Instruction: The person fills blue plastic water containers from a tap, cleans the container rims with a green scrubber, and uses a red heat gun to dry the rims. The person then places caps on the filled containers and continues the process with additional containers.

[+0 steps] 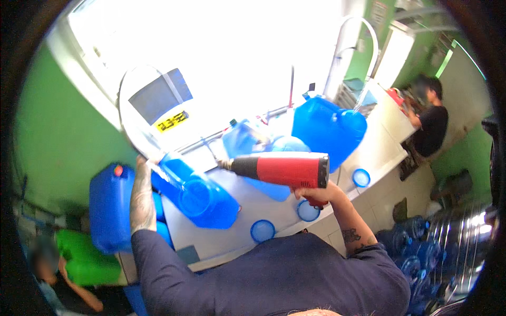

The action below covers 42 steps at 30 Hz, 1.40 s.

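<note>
My right hand point(316, 193) grips the handle of a red and black heat gun point(288, 169), whose metal nozzle points left over the white table point(221, 237). On the left, my left hand point(145, 161) is by the far end of a translucent blue water jug point(215, 209), beside a pale hose point(122, 87). Blur and the hand's small visible part leave its grip unclear. More blue jugs point(241, 138) are behind the heat gun, partly hidden by it. A large blue jug point(320, 126) stands to their right. Round blue lids point(262, 231) lie along the near table edge.
A bright window point(237, 59) with a yellow label point(172, 121) is behind the table. To the left is a dark blue container point(112, 209) with a red cap. One person point(431, 122) sits at right, another point(75, 284) at lower left. Several large bottles point(419, 252) fill the lower right.
</note>
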{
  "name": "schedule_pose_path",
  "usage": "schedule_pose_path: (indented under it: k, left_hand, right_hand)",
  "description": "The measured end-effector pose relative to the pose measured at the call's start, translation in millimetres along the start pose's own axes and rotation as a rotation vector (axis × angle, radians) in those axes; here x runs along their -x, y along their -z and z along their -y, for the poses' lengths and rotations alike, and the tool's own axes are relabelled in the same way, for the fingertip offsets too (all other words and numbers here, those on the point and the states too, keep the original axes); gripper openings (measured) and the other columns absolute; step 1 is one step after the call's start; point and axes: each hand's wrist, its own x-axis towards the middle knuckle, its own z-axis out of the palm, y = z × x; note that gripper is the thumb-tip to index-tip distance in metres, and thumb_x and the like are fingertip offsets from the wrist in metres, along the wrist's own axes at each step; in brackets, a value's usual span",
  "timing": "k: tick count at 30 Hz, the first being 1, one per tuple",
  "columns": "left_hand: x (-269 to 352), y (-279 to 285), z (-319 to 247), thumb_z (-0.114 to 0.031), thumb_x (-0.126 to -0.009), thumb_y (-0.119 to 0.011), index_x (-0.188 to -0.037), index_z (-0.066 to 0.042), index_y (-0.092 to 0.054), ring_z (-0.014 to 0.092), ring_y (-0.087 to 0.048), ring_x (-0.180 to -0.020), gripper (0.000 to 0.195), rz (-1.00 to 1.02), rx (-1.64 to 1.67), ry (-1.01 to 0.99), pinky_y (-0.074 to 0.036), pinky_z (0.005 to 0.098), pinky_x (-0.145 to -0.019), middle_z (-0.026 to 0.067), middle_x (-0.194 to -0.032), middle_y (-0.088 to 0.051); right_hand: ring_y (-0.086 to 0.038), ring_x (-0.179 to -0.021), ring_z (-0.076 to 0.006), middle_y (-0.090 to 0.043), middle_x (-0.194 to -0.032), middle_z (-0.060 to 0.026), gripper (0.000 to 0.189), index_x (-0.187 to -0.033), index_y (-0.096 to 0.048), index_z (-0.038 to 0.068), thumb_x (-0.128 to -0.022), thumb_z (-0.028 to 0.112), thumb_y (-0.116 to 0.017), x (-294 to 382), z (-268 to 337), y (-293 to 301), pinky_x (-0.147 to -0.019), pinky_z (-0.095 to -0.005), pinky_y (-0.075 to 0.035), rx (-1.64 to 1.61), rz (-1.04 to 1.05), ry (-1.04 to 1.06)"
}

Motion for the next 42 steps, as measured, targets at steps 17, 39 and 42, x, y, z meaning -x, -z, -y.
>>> schedule_pose_path:
  k: [17,39,42]
  left_hand:
    - [58,6,-38,-0.061,-0.097,-0.049,-0.140,-0.005,-0.054,0.036,-0.069,-0.090,0.071,-0.164,-0.175,0.292,-0.052,0.0438,-0.083,0.0221,-0.099,-0.071]
    - [351,-148,-303,-0.030,-0.097,-0.064,-0.144,-0.006,-0.045,0.010,-0.057,-0.076,0.056,-0.615,0.567,1.089,-0.042,0.0258,-0.055,0.0024,-0.106,-0.062]
    - [338,-133,-360,-0.033,-0.098,-0.063,-0.139,-0.006,-0.052,0.011,-0.060,-0.082,0.050,-0.576,0.390,1.024,-0.047,0.0252,-0.066,0.0039,-0.107,-0.065]
  right_hand:
    - [-0.064,-0.063,-0.0182,-0.063,-0.089,-0.0108,0.084,-0.109,-0.060,0.000,-0.066,0.071,-0.079,132,46,89,-0.059,-0.0300,-0.053,-0.206,-0.568,0.325]
    - [-0.057,-0.123,-0.0371,-0.057,-0.136,-0.0203,0.055,-0.137,-0.054,0.013,-0.084,0.013,-0.067,59,-75,637,-0.102,-0.0483,-0.048,1.373,-0.520,0.122]
    - [-0.056,-0.120,-0.0396,-0.056,-0.129,-0.0184,0.052,-0.135,-0.048,0.011,-0.086,0.001,-0.057,6,-100,681,-0.102,-0.0484,-0.045,1.668,-0.211,0.192]
